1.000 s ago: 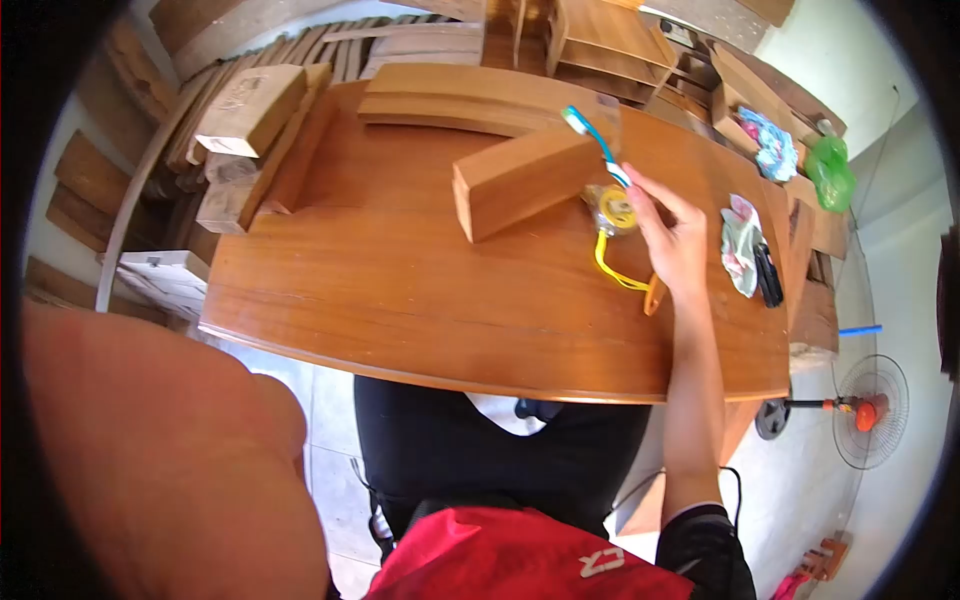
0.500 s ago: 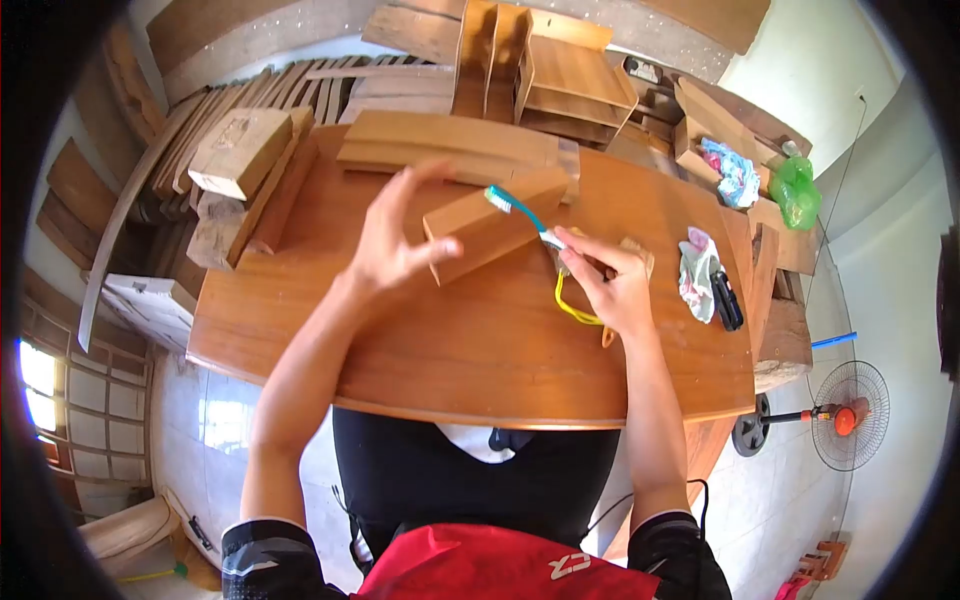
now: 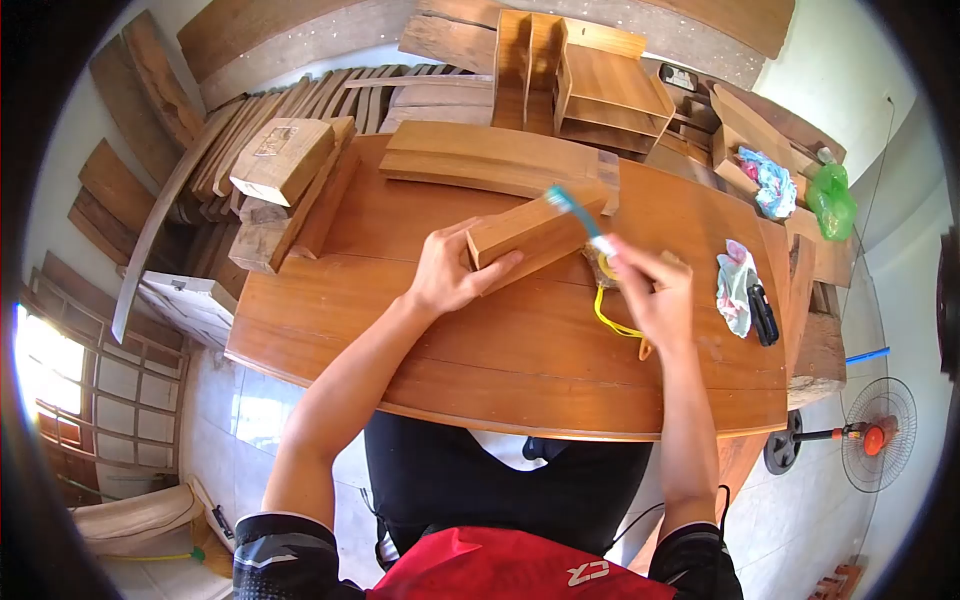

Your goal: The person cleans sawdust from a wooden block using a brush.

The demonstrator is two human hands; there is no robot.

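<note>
My left hand (image 3: 447, 270) is closed round the near left end of a rectangular wooden block (image 3: 530, 243), its thumb along the front side. That block lies at a slant on the wooden table (image 3: 500, 360). Between the thumb and fingers of my right hand (image 3: 657, 295) is a toothbrush (image 3: 586, 214) with a teal neck and a white lower part. Its head, blurred, overlaps the block's far right part in this view. Under and beside my right hand lies a small object with a yellow cord (image 3: 608, 315), partly hidden by the hand.
Behind the block lies a long curved wooden piece (image 3: 480, 160). To the right are a crumpled cloth (image 3: 736, 285) and a black tool-like object (image 3: 763, 316). Thick timber blocks (image 3: 283, 160) sit at the left edge, and a wooden desk organizer (image 3: 615, 85) stands at the back.
My left hand has come from open beside the block to gripping its end. The toothbrush has moved over the block's far part. The view has shifted, moving the scene rightward.
</note>
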